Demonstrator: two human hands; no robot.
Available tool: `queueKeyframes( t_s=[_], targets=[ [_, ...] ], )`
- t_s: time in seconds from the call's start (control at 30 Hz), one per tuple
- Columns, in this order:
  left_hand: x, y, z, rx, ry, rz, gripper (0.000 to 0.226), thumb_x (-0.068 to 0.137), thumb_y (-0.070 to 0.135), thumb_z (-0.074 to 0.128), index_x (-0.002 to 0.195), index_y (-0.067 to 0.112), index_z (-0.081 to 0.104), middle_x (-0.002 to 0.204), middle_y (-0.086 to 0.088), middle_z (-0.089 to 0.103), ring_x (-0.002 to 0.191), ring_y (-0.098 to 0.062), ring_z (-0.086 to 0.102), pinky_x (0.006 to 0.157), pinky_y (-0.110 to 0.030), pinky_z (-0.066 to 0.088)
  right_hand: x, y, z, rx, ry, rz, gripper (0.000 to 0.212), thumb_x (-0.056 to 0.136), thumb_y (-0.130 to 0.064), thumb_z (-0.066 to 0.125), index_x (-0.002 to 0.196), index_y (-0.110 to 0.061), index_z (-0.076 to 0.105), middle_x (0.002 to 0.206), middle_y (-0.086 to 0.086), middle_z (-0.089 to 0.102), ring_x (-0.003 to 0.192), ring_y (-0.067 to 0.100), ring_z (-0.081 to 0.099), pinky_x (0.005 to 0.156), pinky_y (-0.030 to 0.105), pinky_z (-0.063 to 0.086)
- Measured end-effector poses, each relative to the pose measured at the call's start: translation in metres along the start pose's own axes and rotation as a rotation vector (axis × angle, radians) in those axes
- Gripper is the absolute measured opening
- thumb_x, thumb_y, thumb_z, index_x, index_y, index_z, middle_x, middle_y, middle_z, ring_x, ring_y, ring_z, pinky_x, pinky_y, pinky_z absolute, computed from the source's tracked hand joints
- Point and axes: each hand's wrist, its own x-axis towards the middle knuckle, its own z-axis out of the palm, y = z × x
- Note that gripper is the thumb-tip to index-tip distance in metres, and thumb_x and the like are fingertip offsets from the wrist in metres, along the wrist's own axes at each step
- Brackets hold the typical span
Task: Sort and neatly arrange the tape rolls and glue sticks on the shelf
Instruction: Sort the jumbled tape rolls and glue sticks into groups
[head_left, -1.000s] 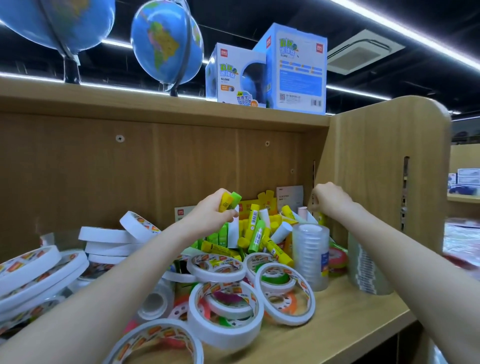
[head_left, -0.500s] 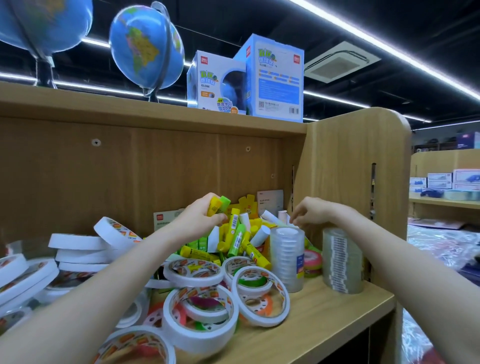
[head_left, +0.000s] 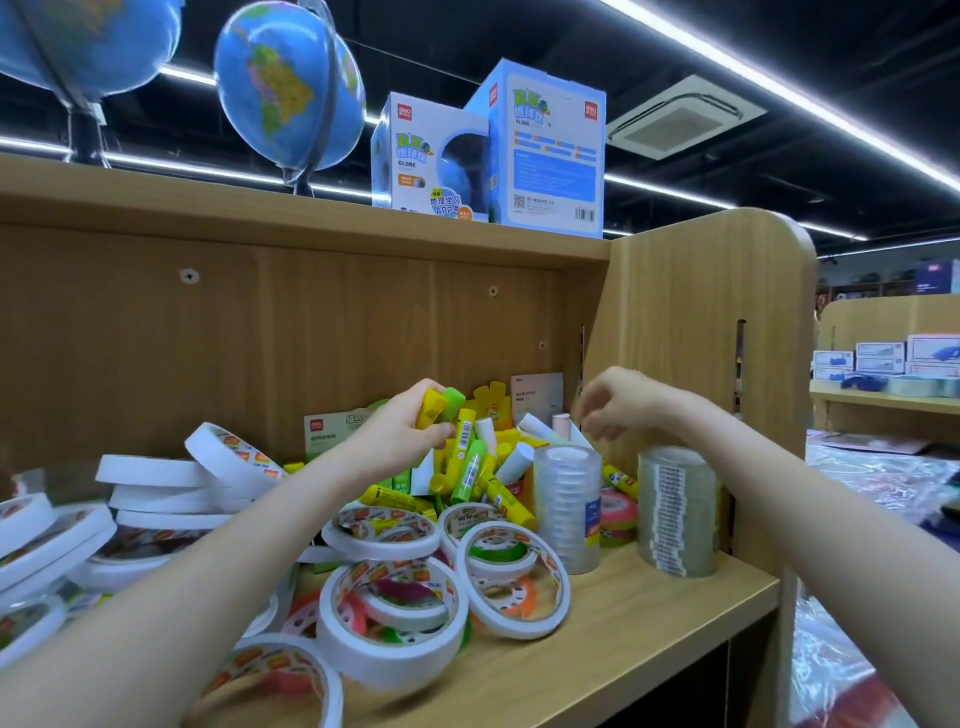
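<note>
The left hand (head_left: 400, 431) grips two glue sticks (head_left: 439, 408), one yellow, one green, above the stick pile (head_left: 478, 467). The right hand (head_left: 615, 402), at its 3 o'clock, hangs loosely curled, blurred, apparently holding nothing. Pulling sticks out could topple the leaning pile onto the tape rolls (head_left: 395, 603) at 6 o'clock, which lie jumbled on the shelf (head_left: 649, 613).

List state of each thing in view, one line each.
left hand: grips two glue sticks, yellow and green
right hand: blurred, fingers curled downward, hold unclear
glue sticks: jumbled heap, unsorted
white tape rolls: loose, overlapping, some tilted
clear tape stack: upright
wide clear tape stack: upright by the side panel
globe boxes: closed, on the top shelf
</note>
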Motion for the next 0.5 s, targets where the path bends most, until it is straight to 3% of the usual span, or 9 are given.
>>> queueKeyframes(
  t_s=[0.1, 0.2, 0.3, 0.43, 0.5],
  targets=[
    [-0.002, 0.004, 0.002, 0.021, -0.043, -0.004, 0.016, 0.094, 0.019, 0.051, 0.109, 0.024, 0.047, 0.089, -0.006, 0.064, 0.082, -0.019, 0.061, 0.068, -0.034, 0.052, -0.010, -0.029, -0.002, 0.284, 0.013, -0.238, 0.015, 0.086, -0.005, 0.063, 0.101, -0.006, 0.065, 0.092, 0.011, 0.069, 0.077, 0.015, 0.066, 0.063, 0.016, 0.055],
    [-0.002, 0.003, 0.004, 0.064, -0.103, -0.046, 0.012, 0.094, 0.022, 0.052, 0.104, 0.016, 0.048, 0.082, -0.002, 0.061, 0.075, -0.016, 0.057, 0.056, -0.027, 0.047, -0.018, -0.062, 0.003, 0.464, -0.100, -0.367, 0.028, 0.086, -0.011, 0.065, 0.113, -0.009, 0.060, 0.105, 0.011, 0.067, 0.085, 0.015, 0.067, 0.069, 0.020, 0.055],
    [-0.002, 0.000, 0.001, 0.104, -0.115, -0.049, 0.011, 0.092, 0.020, 0.057, 0.087, 0.019, 0.047, 0.083, 0.000, 0.064, 0.073, -0.012, 0.057, 0.063, -0.026, 0.044, -0.014, -0.084, 0.013, 0.498, -0.191, -0.423, 0.029, 0.087, -0.014, 0.063, 0.116, -0.016, 0.059, 0.112, 0.010, 0.065, 0.094, 0.016, 0.065, 0.070, 0.019, 0.054],
    [-0.001, -0.005, -0.010, 0.060, -0.068, -0.062, 0.011, 0.090, 0.019, 0.060, 0.096, 0.011, 0.054, 0.089, -0.005, 0.065, 0.080, -0.016, 0.059, 0.067, -0.026, 0.047, -0.004, -0.094, 0.024, 0.335, -0.167, -0.441, 0.015, 0.087, -0.015, 0.064, 0.102, -0.013, 0.067, 0.100, 0.008, 0.068, 0.084, 0.009, 0.061, 0.070, 0.022, 0.052],
    [0.000, -0.007, -0.016, 0.044, 0.012, -0.093, 0.015, 0.090, 0.019, 0.059, 0.100, 0.009, 0.054, 0.085, -0.001, 0.059, 0.076, -0.014, 0.058, 0.058, -0.024, 0.052, 0.002, -0.090, 0.026, 0.389, -0.126, -0.378, 0.010, 0.086, -0.015, 0.065, 0.095, -0.011, 0.068, 0.086, 0.005, 0.067, 0.074, 0.010, 0.058, 0.064, 0.020, 0.050]
  ],
)
